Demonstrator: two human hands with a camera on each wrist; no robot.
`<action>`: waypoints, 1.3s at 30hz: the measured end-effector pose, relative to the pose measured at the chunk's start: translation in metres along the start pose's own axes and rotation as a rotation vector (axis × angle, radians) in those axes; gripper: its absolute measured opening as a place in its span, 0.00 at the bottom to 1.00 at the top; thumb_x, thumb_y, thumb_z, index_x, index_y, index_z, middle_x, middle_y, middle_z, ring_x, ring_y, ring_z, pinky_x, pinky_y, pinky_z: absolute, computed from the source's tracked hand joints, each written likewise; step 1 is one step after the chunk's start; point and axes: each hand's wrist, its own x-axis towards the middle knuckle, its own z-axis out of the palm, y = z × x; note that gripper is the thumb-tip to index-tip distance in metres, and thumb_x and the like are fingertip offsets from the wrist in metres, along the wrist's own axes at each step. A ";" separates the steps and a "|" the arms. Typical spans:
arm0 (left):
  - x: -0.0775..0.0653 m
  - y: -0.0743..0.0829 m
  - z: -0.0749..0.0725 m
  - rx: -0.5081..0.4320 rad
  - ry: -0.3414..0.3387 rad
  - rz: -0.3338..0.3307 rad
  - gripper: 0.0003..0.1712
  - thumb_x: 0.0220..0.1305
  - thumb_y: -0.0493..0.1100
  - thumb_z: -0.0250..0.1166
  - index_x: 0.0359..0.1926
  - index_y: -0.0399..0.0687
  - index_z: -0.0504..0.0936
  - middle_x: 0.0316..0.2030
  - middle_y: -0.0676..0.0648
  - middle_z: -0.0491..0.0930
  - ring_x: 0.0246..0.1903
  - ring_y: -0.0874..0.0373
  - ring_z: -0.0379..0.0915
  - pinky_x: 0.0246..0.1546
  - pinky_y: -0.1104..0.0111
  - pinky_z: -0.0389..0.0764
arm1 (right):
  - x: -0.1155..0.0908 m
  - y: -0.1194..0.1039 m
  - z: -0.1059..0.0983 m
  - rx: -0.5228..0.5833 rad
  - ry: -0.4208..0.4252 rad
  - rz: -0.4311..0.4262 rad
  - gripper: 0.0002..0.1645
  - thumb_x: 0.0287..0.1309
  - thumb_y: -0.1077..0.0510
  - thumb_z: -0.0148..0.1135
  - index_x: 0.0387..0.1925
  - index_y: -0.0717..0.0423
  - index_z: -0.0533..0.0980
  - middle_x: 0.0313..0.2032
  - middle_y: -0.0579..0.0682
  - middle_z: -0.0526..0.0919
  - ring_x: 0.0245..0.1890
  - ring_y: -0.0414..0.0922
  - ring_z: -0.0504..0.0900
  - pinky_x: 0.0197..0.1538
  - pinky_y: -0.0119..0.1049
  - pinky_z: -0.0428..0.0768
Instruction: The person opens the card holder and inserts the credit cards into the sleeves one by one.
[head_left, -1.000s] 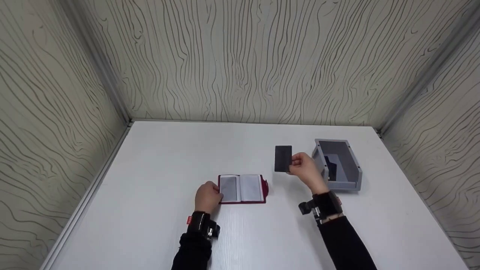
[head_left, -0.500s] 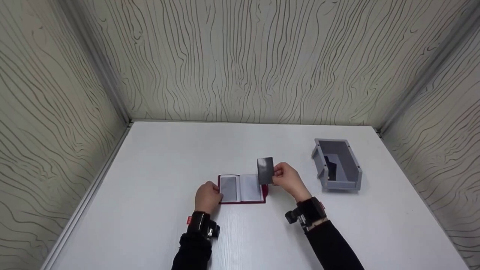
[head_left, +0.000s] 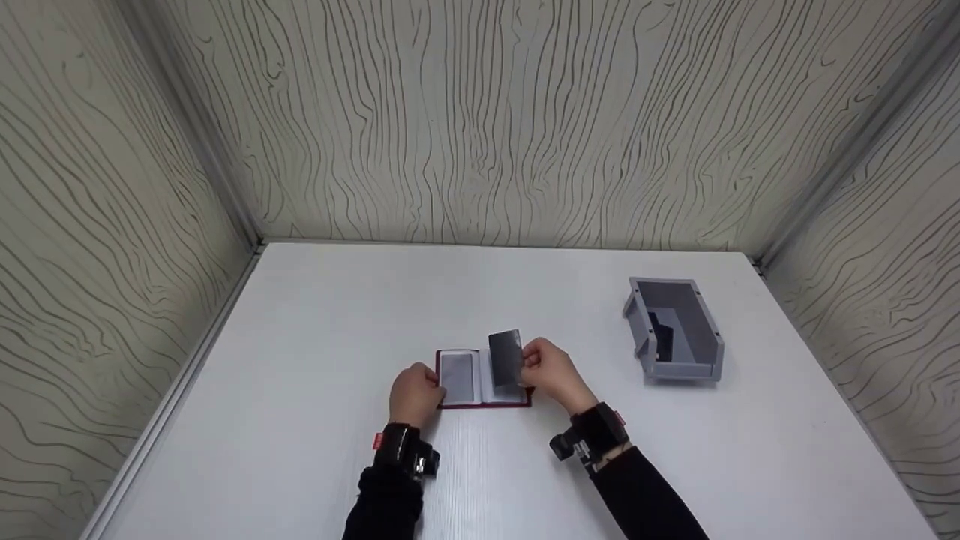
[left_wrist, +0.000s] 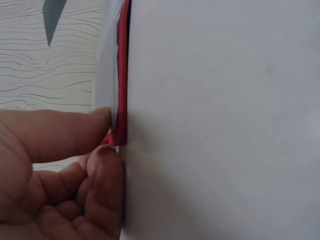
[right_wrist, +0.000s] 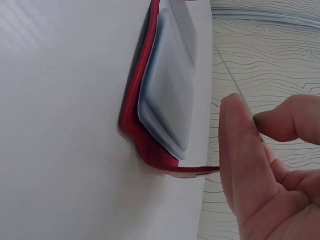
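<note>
A red card holder lies open on the white table, its clear sleeves showing; the left sleeve looks grey, the right one pale. At its left edge my left hand pinches the cover, thumb on top, as the left wrist view shows with the red edge. Tilted over the right-hand sleeve is a dark card, pinched along its right side by my right hand. Edge-on, that card is a thin line between thumb and fingers in the right wrist view, where the clear sleeves lie beside it.
To the right stands a grey bin with a dark item inside, its kind unclear. Panels with a wood-grain pattern rise behind the table and at both sides.
My right hand has carried the dark card left and down, from near the bin to over the holder's right sleeve, and the card now leans. My left hand stays put.
</note>
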 end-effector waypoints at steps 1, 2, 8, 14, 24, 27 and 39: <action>0.000 0.000 0.000 0.001 0.001 0.001 0.08 0.45 0.32 0.70 0.28 0.37 0.79 0.24 0.46 0.78 0.28 0.50 0.75 0.33 0.57 0.76 | 0.000 0.000 0.002 -0.001 -0.001 -0.002 0.17 0.40 0.72 0.59 0.38 0.64 0.73 0.30 0.50 0.74 0.30 0.44 0.74 0.33 0.36 0.80; 0.000 0.000 0.000 0.003 0.003 0.002 0.08 0.44 0.32 0.70 0.28 0.38 0.79 0.24 0.46 0.78 0.28 0.50 0.75 0.33 0.57 0.76 | -0.001 -0.001 0.004 0.001 -0.005 -0.004 0.17 0.40 0.72 0.59 0.38 0.64 0.73 0.30 0.51 0.75 0.30 0.44 0.75 0.33 0.37 0.81; 0.000 0.002 -0.002 -0.009 -0.004 -0.017 0.08 0.45 0.31 0.70 0.28 0.37 0.79 0.24 0.46 0.78 0.28 0.50 0.75 0.33 0.57 0.76 | -0.003 -0.002 0.015 -0.073 -0.003 -0.078 0.16 0.39 0.72 0.59 0.37 0.63 0.73 0.28 0.49 0.74 0.28 0.43 0.72 0.32 0.36 0.76; 0.001 0.001 -0.001 -0.002 -0.008 -0.023 0.08 0.45 0.32 0.69 0.29 0.37 0.80 0.25 0.46 0.79 0.28 0.49 0.75 0.34 0.57 0.76 | -0.004 -0.004 0.024 -0.133 -0.003 -0.103 0.16 0.40 0.71 0.60 0.36 0.63 0.73 0.27 0.47 0.74 0.28 0.43 0.72 0.34 0.37 0.72; 0.002 0.001 -0.001 -0.005 -0.013 -0.028 0.09 0.45 0.32 0.71 0.30 0.37 0.80 0.25 0.46 0.79 0.29 0.49 0.75 0.35 0.56 0.76 | -0.001 -0.003 0.029 -0.173 -0.018 -0.067 0.15 0.39 0.70 0.60 0.36 0.63 0.73 0.27 0.47 0.74 0.29 0.43 0.72 0.35 0.38 0.73; 0.001 0.000 -0.001 -0.007 -0.004 -0.004 0.09 0.45 0.32 0.71 0.29 0.38 0.79 0.24 0.47 0.78 0.28 0.50 0.75 0.34 0.57 0.75 | 0.001 -0.002 0.031 -0.183 -0.019 -0.060 0.15 0.40 0.70 0.60 0.35 0.63 0.73 0.26 0.46 0.74 0.28 0.43 0.72 0.34 0.37 0.73; 0.000 -0.002 0.001 -0.004 0.010 0.021 0.09 0.43 0.33 0.71 0.28 0.38 0.79 0.23 0.47 0.78 0.27 0.49 0.75 0.34 0.56 0.75 | 0.004 -0.002 0.034 -0.163 -0.021 -0.026 0.13 0.42 0.70 0.61 0.35 0.63 0.73 0.26 0.47 0.75 0.27 0.43 0.74 0.32 0.36 0.74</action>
